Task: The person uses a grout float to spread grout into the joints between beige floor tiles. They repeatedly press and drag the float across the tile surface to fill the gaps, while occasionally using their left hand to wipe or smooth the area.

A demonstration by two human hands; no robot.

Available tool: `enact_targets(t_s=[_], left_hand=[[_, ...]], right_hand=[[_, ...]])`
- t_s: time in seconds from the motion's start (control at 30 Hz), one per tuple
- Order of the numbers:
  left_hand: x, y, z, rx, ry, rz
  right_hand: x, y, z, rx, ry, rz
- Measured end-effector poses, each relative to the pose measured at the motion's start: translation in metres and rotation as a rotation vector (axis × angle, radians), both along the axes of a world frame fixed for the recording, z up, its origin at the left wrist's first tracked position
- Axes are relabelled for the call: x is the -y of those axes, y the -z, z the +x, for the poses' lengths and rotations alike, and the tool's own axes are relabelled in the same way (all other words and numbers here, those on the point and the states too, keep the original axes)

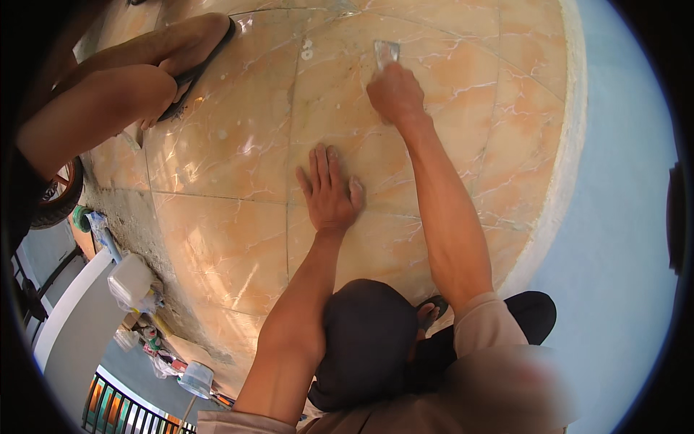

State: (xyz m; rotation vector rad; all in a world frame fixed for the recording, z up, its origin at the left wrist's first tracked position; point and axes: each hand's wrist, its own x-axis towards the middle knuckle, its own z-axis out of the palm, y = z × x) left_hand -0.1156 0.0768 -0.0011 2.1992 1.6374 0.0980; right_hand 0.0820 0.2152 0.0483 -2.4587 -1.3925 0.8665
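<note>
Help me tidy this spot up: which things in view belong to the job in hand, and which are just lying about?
In use:
flat-bladed tool, gripped by the right hand
tiled floor, under the left hand

Apparently lying about, lower left:
white container
pale bucket

Bright daylight, white glare on tiles (224,170)
</note>
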Motion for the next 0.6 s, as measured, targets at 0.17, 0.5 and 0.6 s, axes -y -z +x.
enact_targets(t_s=[0.17, 0.5, 0.6], left_hand=[[0.001, 0.002, -0.013, -0.028, -0.017, 0.033], [0.001, 0.006, -0.008, -0.005, -0.013, 0.047], [0.0, 0.003, -0.014, -0.017, -0.029, 0.074]], right_hand=[[0.043, -0.013, -0.037, -0.085, -0.012, -0.107], [-0.025, -0.009, 0.014, -0.137, 0.021, -0.159], [0.041, -0.019, -0.031, -0.059, -0.051, -0.162]])
